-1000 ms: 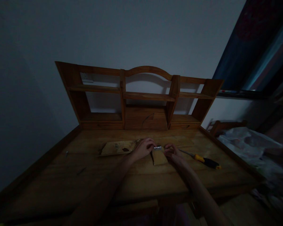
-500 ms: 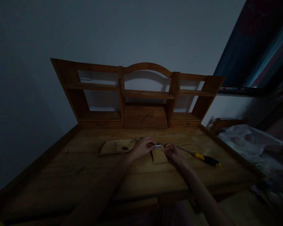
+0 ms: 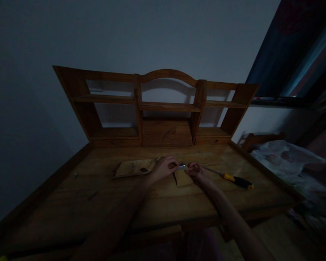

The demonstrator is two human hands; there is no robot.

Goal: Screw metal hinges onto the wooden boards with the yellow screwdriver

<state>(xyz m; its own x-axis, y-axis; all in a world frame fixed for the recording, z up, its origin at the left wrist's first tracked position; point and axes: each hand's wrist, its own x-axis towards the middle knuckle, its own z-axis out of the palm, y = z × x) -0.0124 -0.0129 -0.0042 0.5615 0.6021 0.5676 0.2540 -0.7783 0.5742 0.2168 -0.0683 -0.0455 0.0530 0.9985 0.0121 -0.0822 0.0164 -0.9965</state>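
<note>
My left hand (image 3: 166, 168) pinches the left end of a small shiny metal hinge (image 3: 182, 167), which lies along the far edge of a small light-brown wooden board (image 3: 184, 179). At the hinge's right end is my right hand (image 3: 197, 170), its thumb and fingertips closed together. Whether those fingertips hold the hinge itself or a tiny part is too dark and small to make out. To the right of that hand lies a screwdriver (image 3: 237, 181) with a yellow and black handle, its shaft pointing toward the hand.
A longer, worn wooden piece (image 3: 133, 168) with a dark hole lies left of my hands. A small screw-like metal bit (image 3: 75, 175) is on the desk (image 3: 111, 206) farther left. Wooden shelving (image 3: 167, 106) rises at the back; a white plastic bag (image 3: 285, 154) sits off the right side.
The view has shifted slightly. My right fingertips have come a little closer to the hinge's right end. My left hand keeps its hold on the hinge.
</note>
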